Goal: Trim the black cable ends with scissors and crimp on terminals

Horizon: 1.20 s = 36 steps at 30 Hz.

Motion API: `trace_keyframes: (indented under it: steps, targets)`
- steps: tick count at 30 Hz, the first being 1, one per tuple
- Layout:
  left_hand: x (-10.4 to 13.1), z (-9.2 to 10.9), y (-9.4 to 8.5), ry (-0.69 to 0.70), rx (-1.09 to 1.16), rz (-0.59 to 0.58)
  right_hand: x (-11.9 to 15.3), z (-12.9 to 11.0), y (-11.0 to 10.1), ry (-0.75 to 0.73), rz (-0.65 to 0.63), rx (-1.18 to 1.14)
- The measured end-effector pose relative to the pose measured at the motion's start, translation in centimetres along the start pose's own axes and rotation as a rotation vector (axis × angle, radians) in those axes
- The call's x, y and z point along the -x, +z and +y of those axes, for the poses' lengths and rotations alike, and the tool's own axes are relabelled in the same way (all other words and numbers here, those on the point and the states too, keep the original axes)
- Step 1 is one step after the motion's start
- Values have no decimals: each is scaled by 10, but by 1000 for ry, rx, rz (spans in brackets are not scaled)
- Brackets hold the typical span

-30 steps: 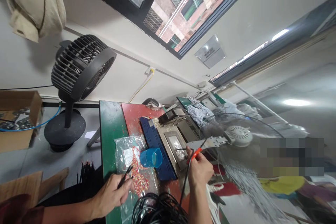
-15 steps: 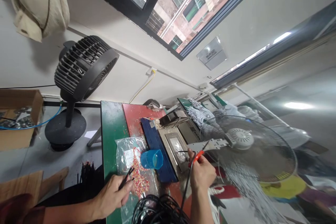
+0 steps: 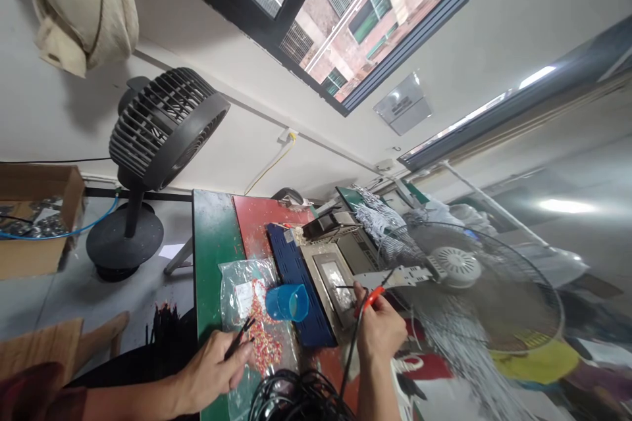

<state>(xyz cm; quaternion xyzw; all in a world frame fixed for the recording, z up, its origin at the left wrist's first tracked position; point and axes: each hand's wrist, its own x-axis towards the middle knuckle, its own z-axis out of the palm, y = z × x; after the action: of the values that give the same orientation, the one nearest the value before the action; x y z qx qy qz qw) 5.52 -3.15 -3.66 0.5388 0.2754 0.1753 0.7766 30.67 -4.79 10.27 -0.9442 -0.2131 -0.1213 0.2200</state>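
Left hand (image 3: pixel 210 368) fingers are pinching a thin black wire (image 3: pixel 237 338) just over the red bits (image 3: pixel 261 335); right hand (image 3: pixel 380 332) fingers are gripping a red-tipped black cable (image 3: pixel 365 299).

left hand (image 3: pixel 212 368): dark red sleeve | right hand (image 3: pixel 379 329): bare forearm

No lettering anywhere is sharp enough to read.

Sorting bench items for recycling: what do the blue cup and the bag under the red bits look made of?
Blue cup: likely translucent plastic, since light shows through its wall. Bag: thin clear plastic film, glossy and wrinkled, contents visible through it.
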Motion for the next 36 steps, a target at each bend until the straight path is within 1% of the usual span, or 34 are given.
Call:
trace_keyframes:
  steps: [5, 13, 16, 21, 30, 36]
  targets:
    - [-1, -1, 0, 11, 9, -7, 2, -1, -2, -13, 2, -23]
    - [-5, -11, 2, -31, 20, 22, 3, -2, 0, 5, 0, -30]
    - [-3, -8, 2, -29, 20, 32, 3, -1, 1, 7, -6, -31]
    - [0, 0, 0, -1, 20, -14, 3, 0, 1, 7, -8, -36]
    - [-1, -1, 0, 12, 4, -7, 0, 9, 5, -10, 7, -59]
    - [-1, -1, 0, 8, 19, -10, 2, 6, 4, 7, 29, -68]
